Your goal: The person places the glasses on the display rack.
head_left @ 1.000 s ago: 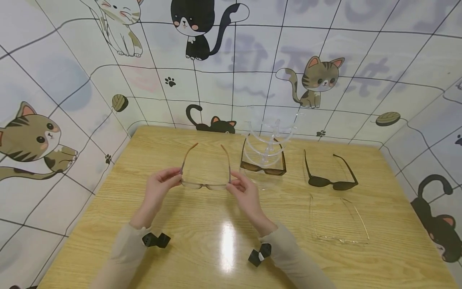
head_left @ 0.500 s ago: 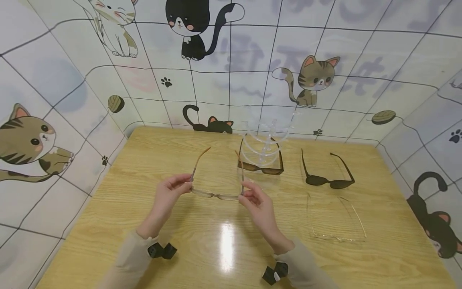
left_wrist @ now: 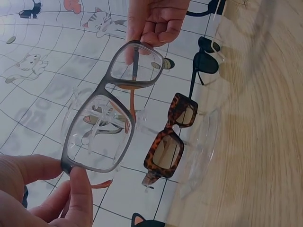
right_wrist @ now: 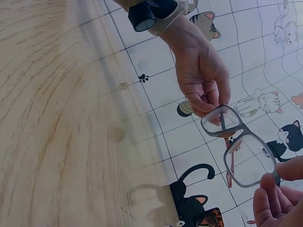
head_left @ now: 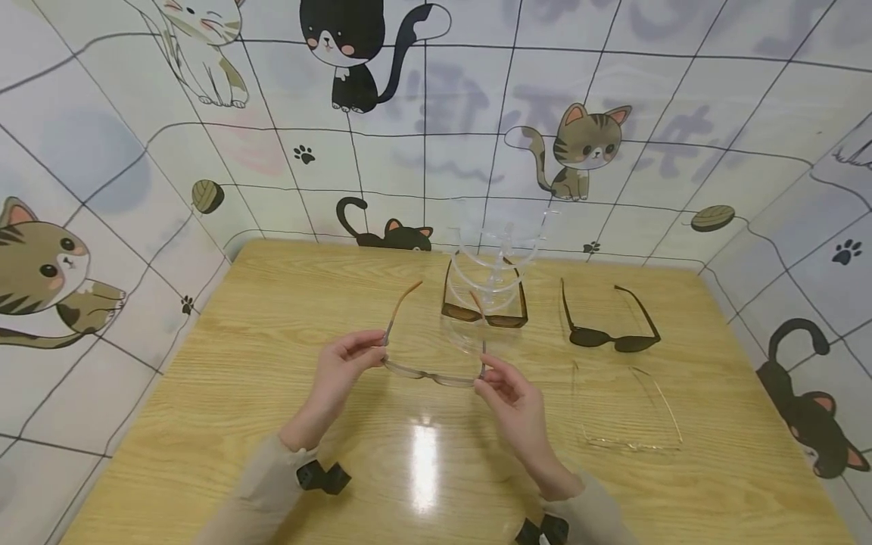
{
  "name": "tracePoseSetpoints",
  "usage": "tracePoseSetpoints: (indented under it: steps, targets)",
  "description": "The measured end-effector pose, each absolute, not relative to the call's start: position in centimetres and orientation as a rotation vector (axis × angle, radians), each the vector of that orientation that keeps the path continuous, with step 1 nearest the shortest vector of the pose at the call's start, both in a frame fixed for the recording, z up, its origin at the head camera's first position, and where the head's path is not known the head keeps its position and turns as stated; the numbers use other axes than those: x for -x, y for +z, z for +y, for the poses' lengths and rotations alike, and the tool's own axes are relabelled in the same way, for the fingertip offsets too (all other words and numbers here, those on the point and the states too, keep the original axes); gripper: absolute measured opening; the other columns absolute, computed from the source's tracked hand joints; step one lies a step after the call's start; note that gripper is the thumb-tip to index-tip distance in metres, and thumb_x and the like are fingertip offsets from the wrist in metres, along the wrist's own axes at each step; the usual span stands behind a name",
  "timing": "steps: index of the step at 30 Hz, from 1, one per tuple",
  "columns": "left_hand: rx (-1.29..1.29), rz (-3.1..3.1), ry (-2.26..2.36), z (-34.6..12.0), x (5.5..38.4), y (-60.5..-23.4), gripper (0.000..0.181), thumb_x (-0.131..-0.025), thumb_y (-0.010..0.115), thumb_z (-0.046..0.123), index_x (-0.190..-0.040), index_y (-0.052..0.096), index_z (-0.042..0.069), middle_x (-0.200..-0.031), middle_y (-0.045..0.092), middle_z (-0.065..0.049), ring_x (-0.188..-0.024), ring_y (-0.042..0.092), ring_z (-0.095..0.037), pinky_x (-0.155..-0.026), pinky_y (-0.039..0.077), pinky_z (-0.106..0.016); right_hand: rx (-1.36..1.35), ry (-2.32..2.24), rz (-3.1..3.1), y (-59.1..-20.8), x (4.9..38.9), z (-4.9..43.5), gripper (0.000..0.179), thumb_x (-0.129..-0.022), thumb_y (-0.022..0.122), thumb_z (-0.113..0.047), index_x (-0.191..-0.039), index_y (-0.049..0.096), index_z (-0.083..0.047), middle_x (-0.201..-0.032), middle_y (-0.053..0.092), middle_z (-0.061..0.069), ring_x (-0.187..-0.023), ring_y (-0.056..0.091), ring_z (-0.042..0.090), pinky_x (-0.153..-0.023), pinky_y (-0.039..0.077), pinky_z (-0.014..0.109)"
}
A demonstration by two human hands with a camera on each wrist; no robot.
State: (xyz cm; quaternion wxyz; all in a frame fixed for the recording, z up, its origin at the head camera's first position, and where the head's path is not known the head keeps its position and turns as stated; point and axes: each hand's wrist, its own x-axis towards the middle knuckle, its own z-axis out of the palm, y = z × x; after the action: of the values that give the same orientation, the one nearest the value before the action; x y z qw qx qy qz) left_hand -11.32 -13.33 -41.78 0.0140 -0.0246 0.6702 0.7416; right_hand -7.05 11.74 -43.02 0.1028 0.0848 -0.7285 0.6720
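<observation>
Up close: beige sleeves point(head_left: 262, 478) at the btm edge, a black block point(head_left: 323, 478) on each cuff. L hand point(head_left: 344, 371) has its grip pinching one end of the glasses point(head_left: 428, 375), thumb and fingers at the hinge; R hand point(head_left: 521, 405) mirrors it, grip pinching the other end. So the glasses are up btwn the two, off the counter point(head_left: 286, 295), front nearest the person, arms unfolded and pointing away w/ orange-brown tips. Grey frame, clear lenses. Bright glare point(head_left: 424, 465) on the counter just this side. Off to the R, apart from the R hand, the wire pair point(head_left: 632, 446) lies on the counter, thin gold rims, arms spread. Farther back, the black shades point(head_left: 613, 340), lenses twd the person, arms open too. To their L, the brown shades point(head_left: 485, 316), tortoiseshell per the L wrist view, close by the clear stand point(head_left: 492, 285); can't tell if they rest on it or on the counter. Very back: white backdrop point(head_left: 409, 151) w/ dark grid lines, cartoon cats point(head_left: 588, 144).
</observation>
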Motion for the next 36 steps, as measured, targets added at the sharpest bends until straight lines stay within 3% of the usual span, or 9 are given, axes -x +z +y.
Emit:
tracePoseSetpoints:
  steps: [7,14,18,36]
  targets:
    - [0.006,2.052,2.305,-12.3,11.7,-41.6,0.030,-0.085,0.064,-0.005,-0.113,0.060,-0.013,-0.106,0.063,-0.023,-0.077,0.065,-0.012,-0.074,0.056,-0.029,-0.299,1.960,-2.059,-42.8,6.6,12.9,0.029,-0.082,0.064,0.010,-0.111,0.061,0.008,-0.084,0.064,0.006,-0.076,0.061,0.008,-0.068,0.053,0.018]
    - [0.000,2.022,2.314,-11.1,12.4,-41.3,0.029,-0.085,0.064,-0.006,-0.112,0.060,-0.012,-0.100,0.067,-0.016,-0.076,0.065,-0.012,-0.073,0.056,-0.027,-0.351,1.989,-1.957,-42.7,6.8,13.7,0.029,-0.082,0.062,0.013,-0.111,0.057,0.012,-0.084,0.065,0.003,-0.075,0.062,0.008,-0.067,0.053,0.017]
    - [-0.008,2.010,2.321,-10.3,12.8,-41.1,0.028,-0.085,0.063,-0.006,-0.112,0.060,-0.012,-0.103,0.065,-0.021,-0.076,0.065,-0.011,-0.073,0.055,-0.027,-0.344,1.999,-1.928,-42.6,7.0,14.2,0.029,-0.083,0.061,0.014,-0.111,0.056,0.013,-0.084,0.064,0.003,-0.075,0.062,0.008,-0.067,0.052,0.017]
    - [0.016,1.968,2.367,-7.6,15.5,-40.7,0.027,-0.086,0.063,-0.003,-0.112,0.062,-0.008,-0.113,0.060,-0.025,-0.079,0.064,-0.010,-0.077,0.054,-0.025,-0.187,1.949,-2.149,-41.3,10.3,17.1,0.032,-0.086,0.063,0.004,-0.117,0.057,0.008,-0.083,0.064,-0.003,-0.075,0.063,0.007,-0.069,0.053,0.017]
